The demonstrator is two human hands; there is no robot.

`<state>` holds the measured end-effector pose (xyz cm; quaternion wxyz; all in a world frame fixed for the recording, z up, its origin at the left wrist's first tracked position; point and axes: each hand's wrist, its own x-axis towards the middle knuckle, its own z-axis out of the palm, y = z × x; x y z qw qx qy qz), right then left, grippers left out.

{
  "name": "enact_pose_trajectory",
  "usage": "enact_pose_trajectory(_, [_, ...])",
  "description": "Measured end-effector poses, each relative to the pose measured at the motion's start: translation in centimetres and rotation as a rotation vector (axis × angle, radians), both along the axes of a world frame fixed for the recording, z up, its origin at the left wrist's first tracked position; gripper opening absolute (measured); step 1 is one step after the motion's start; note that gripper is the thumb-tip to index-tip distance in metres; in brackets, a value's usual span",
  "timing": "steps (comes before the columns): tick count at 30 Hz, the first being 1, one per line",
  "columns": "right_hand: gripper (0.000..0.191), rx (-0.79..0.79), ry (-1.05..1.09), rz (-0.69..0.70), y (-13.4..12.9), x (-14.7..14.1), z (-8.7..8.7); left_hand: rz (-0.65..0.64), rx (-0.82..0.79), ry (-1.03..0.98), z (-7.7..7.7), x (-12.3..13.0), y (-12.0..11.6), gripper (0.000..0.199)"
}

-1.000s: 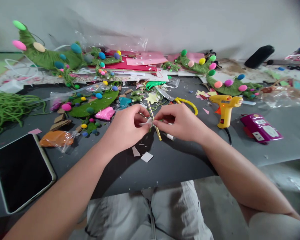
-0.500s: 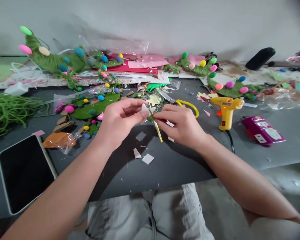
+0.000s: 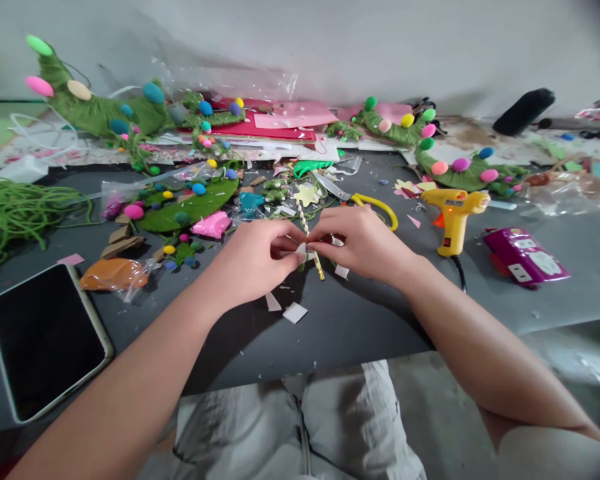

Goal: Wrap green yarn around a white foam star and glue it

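On a dark tabletop (image 3: 260,350), a touchscreen device (image 3: 50,341) lies at eight o'clock from the work; centered, the left hand (image 3: 253,257) pinches a small white cutout (image 3: 301,249) against a pencil (image 3: 319,268) pointing toward five, the right hand's (image 3: 367,243) narrow grip indeterminate; a yellow glue gun (image 3: 453,223) sits at three.

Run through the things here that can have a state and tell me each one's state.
Touchscreen device: screen dark.
Yellow glue gun: on its side, small orange light seemingly lit.
Scissors: lying down, partly hidden; open or closed unclear.
Green yarn: loose, tangled.
Left hand: pinching a white piece.
Right hand: fingertips close together, grip unclear.
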<state>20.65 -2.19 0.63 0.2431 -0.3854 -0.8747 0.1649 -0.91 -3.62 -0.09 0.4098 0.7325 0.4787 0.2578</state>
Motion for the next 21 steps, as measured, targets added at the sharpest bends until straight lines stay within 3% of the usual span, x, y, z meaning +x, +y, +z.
enact_pose_trajectory(4, [0.006, -0.045, 0.033, -0.092, -0.5, -0.5, 0.4, 0.064, 0.066, 0.026, 0.0, 0.3, 0.0, 0.015])
enact_pose_trajectory(8, [0.006, -0.065, 0.139, -0.038, -0.8, -0.8, 0.1, 0.142, 0.110, -0.057, 0.2, 0.7, 0.2, 0.015])
enact_pose_trajectory(13, [0.020, 0.173, 0.153, 0.015, -1.1, -0.6, -0.6, 0.299, 0.128, -0.346, 0.1, 0.3, 0.9, 0.021])
enact_pose_trajectory(17, [0.023, 0.271, 0.174, -0.003, -1.3, -0.5, -0.8, 0.295, 0.047, -0.572, 0.3, -0.1, 1.0, 0.022])
enact_pose_trajectory(21, [0.019, 0.225, 0.280, 0.008, -1.1, -0.7, -0.7, 0.241, -0.054, -0.685, 0.6, -0.1, 0.9, 0.023])
